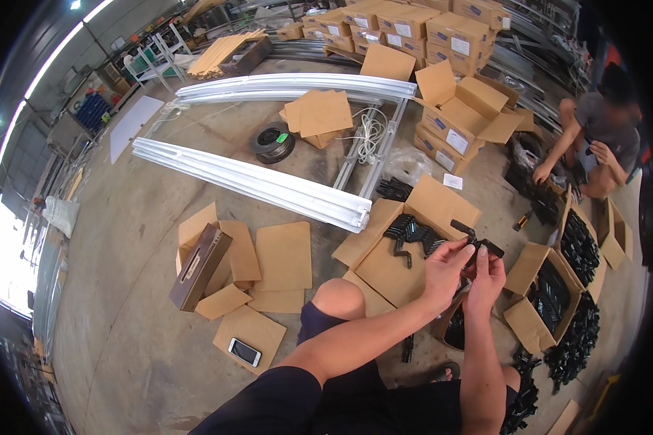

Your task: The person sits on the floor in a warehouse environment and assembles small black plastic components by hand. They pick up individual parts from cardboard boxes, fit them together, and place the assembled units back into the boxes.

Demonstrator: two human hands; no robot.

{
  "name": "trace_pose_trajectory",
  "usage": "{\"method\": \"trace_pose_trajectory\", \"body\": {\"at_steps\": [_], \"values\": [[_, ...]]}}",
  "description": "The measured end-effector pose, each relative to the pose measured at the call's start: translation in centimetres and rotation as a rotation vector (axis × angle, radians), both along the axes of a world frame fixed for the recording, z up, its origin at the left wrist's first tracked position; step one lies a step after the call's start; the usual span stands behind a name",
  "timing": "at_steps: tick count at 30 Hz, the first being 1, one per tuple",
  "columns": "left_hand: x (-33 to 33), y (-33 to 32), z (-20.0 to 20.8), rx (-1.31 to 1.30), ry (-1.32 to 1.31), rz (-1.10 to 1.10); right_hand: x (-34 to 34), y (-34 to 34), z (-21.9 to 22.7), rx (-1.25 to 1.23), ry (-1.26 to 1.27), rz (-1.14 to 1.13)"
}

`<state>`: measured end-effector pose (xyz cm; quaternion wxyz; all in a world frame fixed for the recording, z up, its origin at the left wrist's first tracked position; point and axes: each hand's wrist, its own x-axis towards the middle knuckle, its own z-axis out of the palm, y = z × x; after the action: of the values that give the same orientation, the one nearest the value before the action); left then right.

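My left hand [445, 272] and my right hand [484, 283] are close together, fingers pinched around a black bent bracket [463, 229]. Its dark ends stick out beyond my fingertips; the middle is hidden by them. Just beyond and left of my hands is an open cardboard box [442, 206], with several black zigzag brackets [413, 230] lying inside. Below my hands, partly covered by my forearms, more black parts [455, 330] sit in a small box. An open carton [527, 326] full of black parts stands to my right.
Loose black parts [573, 355] are heaped on the floor at right. A co-worker [602, 123] crouches at far right. Long white metal channels [254, 181] lie ahead, near a black wire spool [273, 143]. A phone [244, 351] rests on cardboard at left.
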<state>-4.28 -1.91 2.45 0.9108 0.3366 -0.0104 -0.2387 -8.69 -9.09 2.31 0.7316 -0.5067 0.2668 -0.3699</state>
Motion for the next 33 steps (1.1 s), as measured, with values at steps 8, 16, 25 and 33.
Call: {"method": "trace_pose_trajectory", "body": {"at_steps": [8, 16, 25, 33], "values": [[0.0, 0.3, 0.2, 0.012, 0.009, -0.028, 0.1, 0.5, 0.6, -0.022, -0.003, 0.000], [0.0, 0.3, 0.0, 0.016, 0.009, -0.031, 0.0, 0.4, 0.8, -0.009, -0.002, -0.002], [0.5, 0.6, -0.7, 0.014, -0.026, 0.006, -0.7, 0.4, 1.5, -0.147, 0.037, 0.055], [1.2, 1.4, 1.1, 0.139, -0.185, -0.053, -3.0, -3.4, 2.7, -0.251, -0.009, 0.272]]}}
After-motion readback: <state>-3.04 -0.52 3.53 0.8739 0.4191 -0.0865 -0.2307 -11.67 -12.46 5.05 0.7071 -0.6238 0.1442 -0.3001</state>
